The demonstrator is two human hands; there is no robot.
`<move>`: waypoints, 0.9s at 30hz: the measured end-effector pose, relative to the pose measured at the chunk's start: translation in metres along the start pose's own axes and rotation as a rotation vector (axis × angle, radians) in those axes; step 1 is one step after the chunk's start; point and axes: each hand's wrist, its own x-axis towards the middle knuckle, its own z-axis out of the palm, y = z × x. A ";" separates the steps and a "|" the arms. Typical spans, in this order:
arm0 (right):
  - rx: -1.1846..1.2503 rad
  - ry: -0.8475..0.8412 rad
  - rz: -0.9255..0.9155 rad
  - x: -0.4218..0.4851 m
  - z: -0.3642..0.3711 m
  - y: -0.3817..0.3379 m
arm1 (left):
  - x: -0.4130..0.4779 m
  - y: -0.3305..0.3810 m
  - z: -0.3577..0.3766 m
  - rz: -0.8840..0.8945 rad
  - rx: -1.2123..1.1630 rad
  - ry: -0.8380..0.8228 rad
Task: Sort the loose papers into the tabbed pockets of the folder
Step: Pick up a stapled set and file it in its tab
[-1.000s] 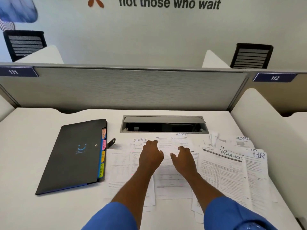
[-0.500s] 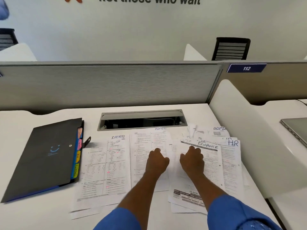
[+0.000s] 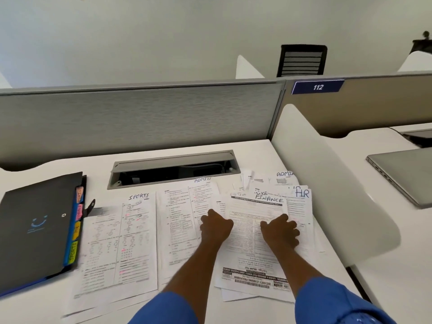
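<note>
Both hands rest curled on the FINANCE sheet [image 3: 254, 220], left hand [image 3: 216, 226] at its left edge, right hand [image 3: 279, 230] on its right; the folder [image 3: 35, 228] lies far left, nearer the left hand.

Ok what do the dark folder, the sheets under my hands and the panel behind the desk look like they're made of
Folder: looks like matte dark plastic, smooth cover with a small snap stud; coloured tabs along its edge.
FINANCE sheet: thin white printed paper, lying flat with overlapping edges.
Panel: grey with a fine horizontal grain, possibly fabric or brushed laminate; cannot tell which.
</note>
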 end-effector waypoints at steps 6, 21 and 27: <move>0.070 0.011 -0.056 0.008 -0.008 0.003 | 0.001 0.004 0.006 0.014 -0.142 0.010; 0.324 -0.061 -0.221 0.013 -0.012 -0.004 | 0.005 0.003 0.000 0.105 -0.202 0.109; 0.545 -0.121 -0.292 0.007 -0.014 -0.019 | 0.010 -0.001 -0.015 0.118 -0.248 0.221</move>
